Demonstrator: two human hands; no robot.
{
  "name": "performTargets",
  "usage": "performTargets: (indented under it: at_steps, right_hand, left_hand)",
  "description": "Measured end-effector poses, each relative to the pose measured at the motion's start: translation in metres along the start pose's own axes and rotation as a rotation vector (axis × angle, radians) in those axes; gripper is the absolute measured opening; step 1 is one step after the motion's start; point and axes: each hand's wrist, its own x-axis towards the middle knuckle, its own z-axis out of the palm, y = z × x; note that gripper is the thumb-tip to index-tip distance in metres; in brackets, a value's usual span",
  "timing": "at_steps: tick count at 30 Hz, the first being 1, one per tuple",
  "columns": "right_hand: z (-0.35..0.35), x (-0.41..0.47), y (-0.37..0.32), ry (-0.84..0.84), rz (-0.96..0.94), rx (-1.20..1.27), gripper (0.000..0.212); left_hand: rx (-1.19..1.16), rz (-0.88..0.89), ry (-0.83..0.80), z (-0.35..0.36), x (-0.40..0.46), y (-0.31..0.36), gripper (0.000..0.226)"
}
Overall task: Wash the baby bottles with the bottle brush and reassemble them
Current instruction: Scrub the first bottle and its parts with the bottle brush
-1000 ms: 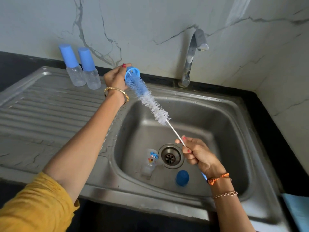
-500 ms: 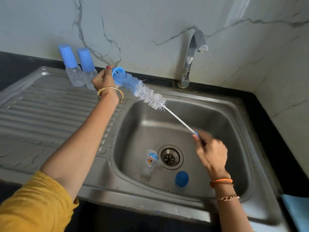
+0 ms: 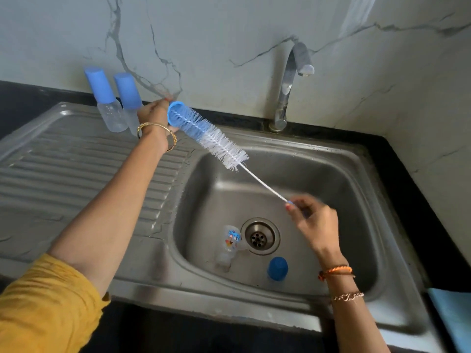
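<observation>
My left hand (image 3: 153, 115) grips a blue bottle ring (image 3: 175, 115) above the drainboard's back edge. The blue and white bristles of the bottle brush (image 3: 216, 143) pass through that ring. My right hand (image 3: 311, 220) pinches the end of the brush's wire handle over the basin. A clear bottle with a printed picture (image 3: 230, 242) lies on its side in the basin beside the drain. A blue cap (image 3: 277, 268) sits on the basin floor near the front. Two capped bottles (image 3: 112, 103) stand at the back of the drainboard.
The steel sink (image 3: 369, 200) has a ribbed drainboard (image 3: 63, 169) on the left and a drain (image 3: 260, 236) in the middle. A tap (image 3: 290, 82) rises behind the basin, with no water running. A light blue cloth (image 3: 456, 319) lies at the right edge.
My left hand has carried the blue ring left, closer to the standing bottles. My right hand has slid back along the wire handle to its end, and the brush lies flatter.
</observation>
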Motion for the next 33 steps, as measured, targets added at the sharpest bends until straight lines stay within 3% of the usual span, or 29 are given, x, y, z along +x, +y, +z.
performTargets:
  at_steps: [2, 4, 7, 10, 13, 15, 19, 22, 25, 29, 33]
  right_hand:
    - [0.001, -0.001, 0.004, 0.249, -0.142, -0.286, 0.015]
    - [0.001, -0.002, 0.004, 0.387, -0.25, -0.4, 0.023]
    - [0.003, -0.001, 0.007, 0.474, -0.333, -0.461, 0.025]
    - [-0.001, -0.001, 0.005, 0.44, -0.176, -0.412, 0.02]
    - [-0.008, 0.0, 0.0, 0.15, 0.195, -0.341, 0.02]
    - [-0.01, 0.001, 0.001, -0.103, 0.285, -0.202, 0.023]
    - [-0.018, 0.004, 0.009, -0.642, 0.652, 0.682, 0.032]
    - [-0.028, 0.011, 0.018, -0.806, 0.76, 0.923, 0.05]
    - [-0.037, 0.015, 0.023, -0.727, 0.868, 0.785, 0.035]
    - [-0.047, 0.01, 0.04, -0.483, 0.756, 0.427, 0.042]
    - [-0.041, 0.016, 0.046, -0.246, 0.643, 0.253, 0.036]
  left_hand:
    - [0.17, -0.064, -0.063, -0.002, -0.002, -0.003, 0.018]
    - [0.209, -0.084, -0.074, -0.001, -0.006, -0.008, 0.035]
    - [0.286, -0.004, -0.125, 0.004, -0.014, -0.013, 0.029]
    - [0.27, 0.016, -0.218, 0.007, -0.022, -0.018, 0.025]
    - [0.102, 0.028, -0.262, 0.012, -0.027, -0.025, 0.02]
    - [0.044, 0.066, -0.261, 0.016, -0.027, -0.028, 0.018]
    - [0.038, 0.169, -0.274, 0.021, -0.018, -0.027, 0.014]
    - [-0.03, 0.143, -0.364, 0.026, -0.014, -0.023, 0.018]
    - [-0.014, 0.133, -0.378, 0.035, -0.013, -0.032, 0.02]
    - [-0.035, 0.115, -0.154, 0.033, -0.003, -0.057, 0.014]
    - [0.316, 0.097, -0.237, 0.031, -0.025, -0.096, 0.027]
